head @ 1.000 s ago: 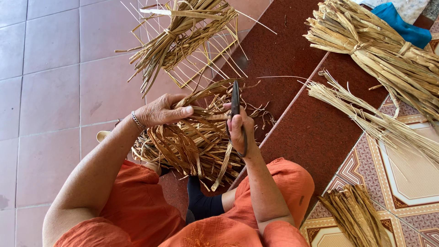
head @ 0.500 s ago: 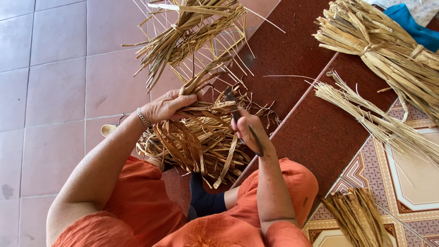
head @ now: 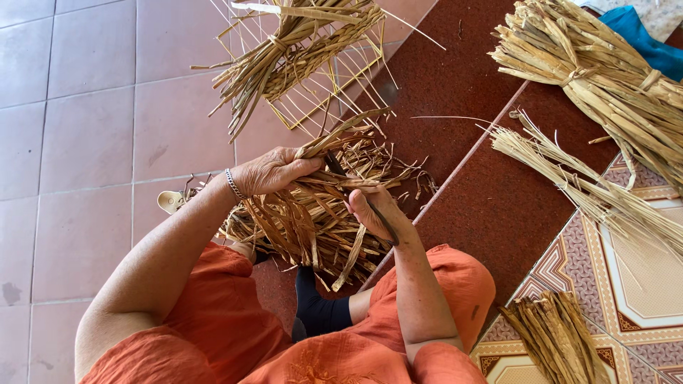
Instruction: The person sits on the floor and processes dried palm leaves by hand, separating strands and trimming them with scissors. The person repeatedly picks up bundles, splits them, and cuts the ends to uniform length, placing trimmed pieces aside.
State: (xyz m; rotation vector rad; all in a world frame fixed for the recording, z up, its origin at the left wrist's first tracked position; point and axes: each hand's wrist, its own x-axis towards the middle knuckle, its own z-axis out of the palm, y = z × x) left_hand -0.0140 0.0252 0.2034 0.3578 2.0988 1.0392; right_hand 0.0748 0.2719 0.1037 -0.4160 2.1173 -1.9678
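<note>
My left hand [head: 274,171], with a bracelet at the wrist, grips a long dry palm strip [head: 341,135] above a heap of curled leaf shavings [head: 306,220] on my lap. My right hand [head: 373,210] is closed around a dark knife [head: 363,199]; its blade lies against the strip just right of my left thumb. Both hands are close together over the heap. My knees in orange cloth frame the heap from below.
A tied bundle of strips on a thin stick frame [head: 299,43] lies ahead on the pink tiles. Larger tied bundles [head: 605,71] and loose fine stalks [head: 590,185] lie on the red step at right. A short bundle [head: 555,334] sits on patterned tiles. A blue cloth [head: 640,32] shows top right.
The knife, held upright a second ago, has come down and now lies slanted across the strip. My right hand has moved closer to my left.
</note>
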